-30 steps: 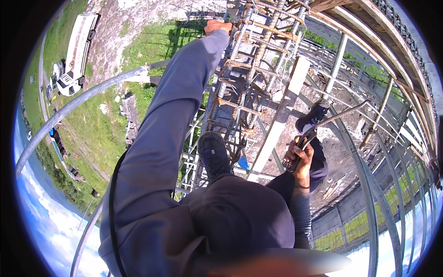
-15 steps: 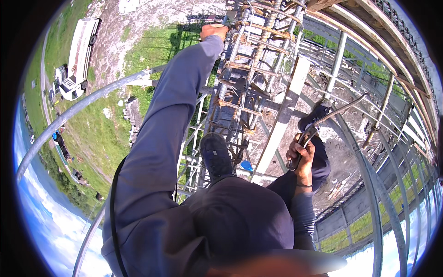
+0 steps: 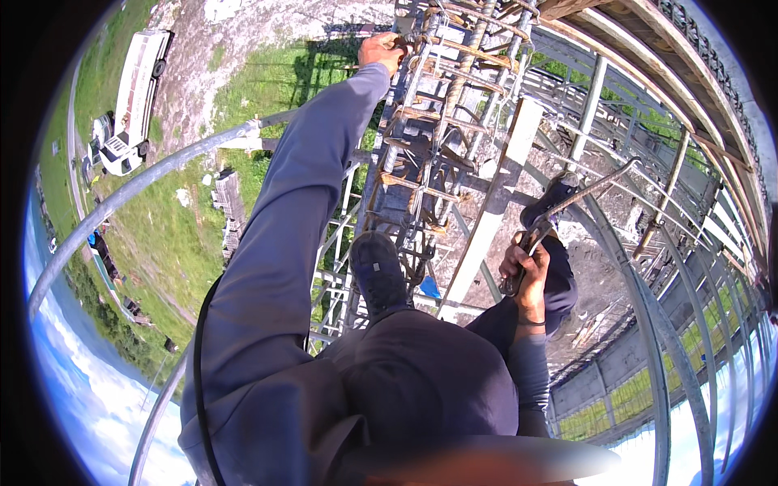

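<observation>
A rusty rebar cage (image 3: 429, 113) with tied stirrups runs away from me through the upper middle. My left hand (image 3: 381, 53) reaches far forward, its fingers curled round steel at the cage's left edge; the exact piece is partly hidden. At the right, my right hand (image 3: 527, 271) is closed round a long, slim metal bar (image 3: 590, 188) with a bent far tip. A dark curved metal piece (image 3: 535, 236) also sticks out of this grip, and I cannot tell whether it is a separate tool. My boot (image 3: 378, 271) stands near the cage.
A pale plank (image 3: 498, 202) lies right of the cage, and a grey metal pipe (image 3: 162, 162) curves along the left. Scaffold tubes (image 3: 648, 316) and timber boards (image 3: 689, 65) stand at the right. Grass and a white truck (image 3: 134, 105) show far below.
My left hand has shifted slightly up and its fingers have curled in more at the cage's edge. The bar in my right hand has swung a little to the left at its tip.
</observation>
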A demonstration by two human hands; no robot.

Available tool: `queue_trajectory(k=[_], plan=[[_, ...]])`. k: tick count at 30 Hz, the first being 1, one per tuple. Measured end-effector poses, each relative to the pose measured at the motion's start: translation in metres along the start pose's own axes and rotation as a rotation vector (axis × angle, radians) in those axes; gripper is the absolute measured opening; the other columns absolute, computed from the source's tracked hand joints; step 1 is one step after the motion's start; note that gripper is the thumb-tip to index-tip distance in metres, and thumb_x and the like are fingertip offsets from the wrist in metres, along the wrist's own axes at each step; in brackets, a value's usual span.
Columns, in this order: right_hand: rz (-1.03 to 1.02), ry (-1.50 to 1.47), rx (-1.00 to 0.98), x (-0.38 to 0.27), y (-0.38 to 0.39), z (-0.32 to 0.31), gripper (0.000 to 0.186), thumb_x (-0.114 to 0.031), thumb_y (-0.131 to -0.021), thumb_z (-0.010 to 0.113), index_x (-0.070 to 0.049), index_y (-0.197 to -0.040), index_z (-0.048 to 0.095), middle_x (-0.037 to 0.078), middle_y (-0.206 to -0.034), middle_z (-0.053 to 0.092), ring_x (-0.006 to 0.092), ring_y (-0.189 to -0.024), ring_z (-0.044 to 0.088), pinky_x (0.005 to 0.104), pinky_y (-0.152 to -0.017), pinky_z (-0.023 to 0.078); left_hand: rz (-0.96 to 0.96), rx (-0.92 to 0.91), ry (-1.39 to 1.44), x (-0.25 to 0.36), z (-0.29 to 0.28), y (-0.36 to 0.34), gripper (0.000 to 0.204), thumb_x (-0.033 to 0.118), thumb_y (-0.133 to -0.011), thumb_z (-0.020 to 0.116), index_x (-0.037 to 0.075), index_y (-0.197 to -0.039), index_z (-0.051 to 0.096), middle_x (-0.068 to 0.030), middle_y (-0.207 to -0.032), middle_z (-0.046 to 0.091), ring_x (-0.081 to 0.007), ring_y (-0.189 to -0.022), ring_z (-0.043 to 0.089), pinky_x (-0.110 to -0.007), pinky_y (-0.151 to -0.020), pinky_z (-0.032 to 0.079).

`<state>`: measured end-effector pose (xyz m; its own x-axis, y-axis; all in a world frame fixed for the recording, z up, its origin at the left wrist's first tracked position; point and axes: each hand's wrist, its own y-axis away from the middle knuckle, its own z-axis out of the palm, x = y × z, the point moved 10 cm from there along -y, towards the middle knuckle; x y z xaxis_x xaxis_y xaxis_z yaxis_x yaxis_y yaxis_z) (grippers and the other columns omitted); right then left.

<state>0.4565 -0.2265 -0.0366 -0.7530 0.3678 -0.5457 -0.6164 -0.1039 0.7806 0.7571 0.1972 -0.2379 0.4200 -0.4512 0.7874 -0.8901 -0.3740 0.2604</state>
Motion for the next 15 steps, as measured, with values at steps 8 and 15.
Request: queue_trajectory(k=[8, 15], plan=[[-0.109, 0.162, 0.084, -0.009, -0.003, -0.005, 0.039, -0.037, -0.107, 0.058, 0.0, -0.12, 0.06, -0.002, -0.072, 0.047, 0.0086, -0.055, 0.046, 0.0257, -0.051, 0.04, 0.299, -0.11, 0.764, 0.095, -0.071, 0.05, 0.007, -0.001, -0.084, 0.067, 0.003, -0.079, 0.068, -0.0093, -0.113, 0.077, -0.0162, -0.106, 0.069, -0.032, -0.097, 0.052], [-0.498, 0.085, 0.359, -0.047, 0.015, -0.021, 0.017, -0.016, -0.1, 0.07, -0.001, -0.108, 0.066, 0.006, -0.083, 0.068, 0.0157, -0.072, 0.066, 0.0287, -0.064, 0.054, 0.291, -0.264, 0.904, 0.163, -0.161, 0.048, 0.003, 0.011, -0.095, 0.058, 0.01, -0.098, 0.057, -0.0041, -0.094, 0.06, -0.0126, -0.088, 0.055, -0.03, -0.08, 0.043]])
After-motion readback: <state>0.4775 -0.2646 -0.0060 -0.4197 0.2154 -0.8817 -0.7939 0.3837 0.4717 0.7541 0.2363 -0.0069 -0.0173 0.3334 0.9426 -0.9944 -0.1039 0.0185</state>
